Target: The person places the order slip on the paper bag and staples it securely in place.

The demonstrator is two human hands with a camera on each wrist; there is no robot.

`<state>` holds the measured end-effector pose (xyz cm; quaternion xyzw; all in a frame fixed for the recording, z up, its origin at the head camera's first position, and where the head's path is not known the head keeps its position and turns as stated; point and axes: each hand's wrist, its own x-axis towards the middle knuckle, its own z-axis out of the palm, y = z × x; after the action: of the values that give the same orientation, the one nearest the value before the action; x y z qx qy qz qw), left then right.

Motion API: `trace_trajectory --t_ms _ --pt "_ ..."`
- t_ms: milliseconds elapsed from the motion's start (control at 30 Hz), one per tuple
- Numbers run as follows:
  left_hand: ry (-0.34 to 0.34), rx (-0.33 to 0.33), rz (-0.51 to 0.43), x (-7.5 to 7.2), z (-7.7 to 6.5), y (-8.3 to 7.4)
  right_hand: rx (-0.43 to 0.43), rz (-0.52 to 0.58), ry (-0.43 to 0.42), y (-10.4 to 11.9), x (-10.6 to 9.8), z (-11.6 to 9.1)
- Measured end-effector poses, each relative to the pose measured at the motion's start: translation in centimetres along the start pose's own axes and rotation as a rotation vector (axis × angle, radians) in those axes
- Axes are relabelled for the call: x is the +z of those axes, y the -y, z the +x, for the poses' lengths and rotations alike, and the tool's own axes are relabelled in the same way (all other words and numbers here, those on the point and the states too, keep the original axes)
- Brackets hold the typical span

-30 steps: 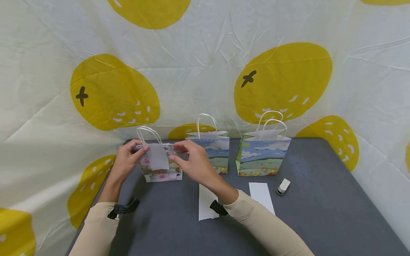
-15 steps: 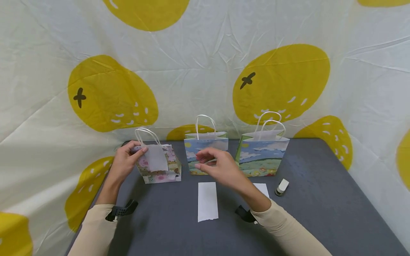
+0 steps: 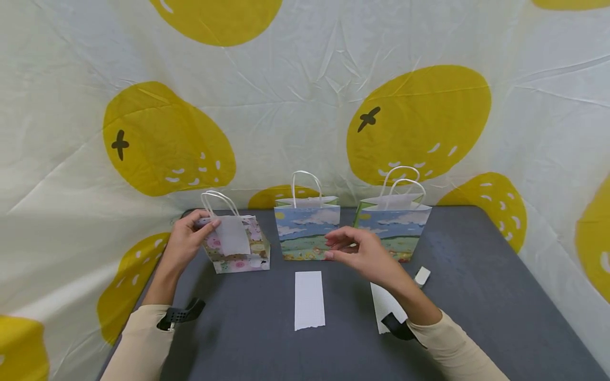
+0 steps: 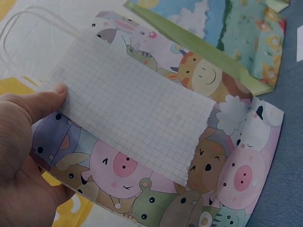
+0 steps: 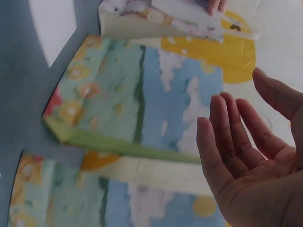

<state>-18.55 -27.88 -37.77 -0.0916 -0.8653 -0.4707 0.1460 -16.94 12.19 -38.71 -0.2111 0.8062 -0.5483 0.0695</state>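
With thumb and fingers my left hand [image 3: 188, 235] pinches a strip of squared paper [image 4: 137, 104] against the upper front of a paper gift bag [image 4: 118, 165] printed with cartoon animals. That strip hangs down over the bag's face and ends in a torn edge. My right hand [image 3: 364, 254] is in the air, holding nothing, its fingers loosely bent. In the head view it overlaps the right landscape bag [image 3: 395, 233]. Beside that one stands the middle landscape bag [image 3: 305, 233]. All three bags are upright with white handles.
Two more strips lie on the grey table [image 3: 248, 338]: a middle strip [image 3: 308, 301] and a right strip [image 3: 381, 301] partly under my forearm. A small white-topped object [image 3: 422, 276] sits at the right. Behind the table hangs a white cloth [image 3: 295, 132] with yellow shapes.
My right hand has let go of the animal bag and moved right, past the middle bag to the right one. My left hand keeps its pinch in the same spot.
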Motion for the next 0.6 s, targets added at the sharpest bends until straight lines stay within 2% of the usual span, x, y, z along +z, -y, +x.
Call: trace_trajectory --t_ms 167,267,600 --pt "0.004 -0.008 -0.005 -0.1 0.0 0.0 0.029 -0.061 -0.004 -0.7 -1.5 -0.9" --pt "0.002 -0.005 -0.003 -0.1 0.0 0.0 0.018 -0.101 0.008 -1.5 -2.3 -1.2" --pt "0.007 -0.018 0.003 -0.1 -0.2 -0.2 0.018 -0.142 0.052 -4.2 -5.2 -2.5"
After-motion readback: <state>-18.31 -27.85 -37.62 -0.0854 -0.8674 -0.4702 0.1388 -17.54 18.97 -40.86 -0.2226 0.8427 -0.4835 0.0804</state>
